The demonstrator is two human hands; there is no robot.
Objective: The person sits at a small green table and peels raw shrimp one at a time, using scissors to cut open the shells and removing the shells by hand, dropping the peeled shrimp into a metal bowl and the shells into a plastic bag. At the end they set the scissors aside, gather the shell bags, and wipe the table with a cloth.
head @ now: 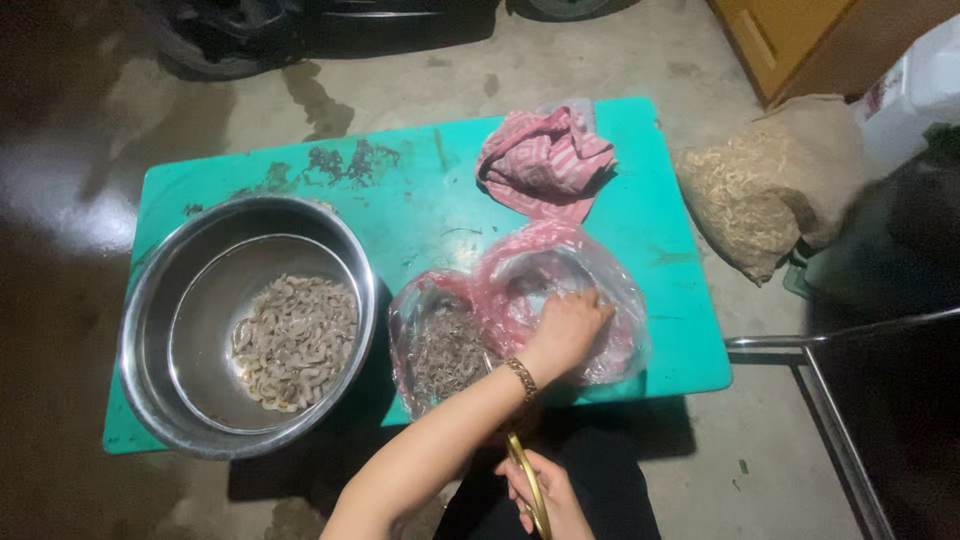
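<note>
Hands are crossed over the turquoise worktop (420, 215); your left hand (566, 330), bracelet at the wrist, reaches into the clear plastic bag (560, 270), fingers curled on its contents; your right hand (545, 495) sits low near your lap, clamped on yellow-handled scissors (528, 480); a second bag of dark scraps (445, 350) lies just beside the first; the steel bowl (150, 300) to their left holds peeled shrimp (297, 340); a pink striped cloth (545, 160) rests at the far edge.
</note>
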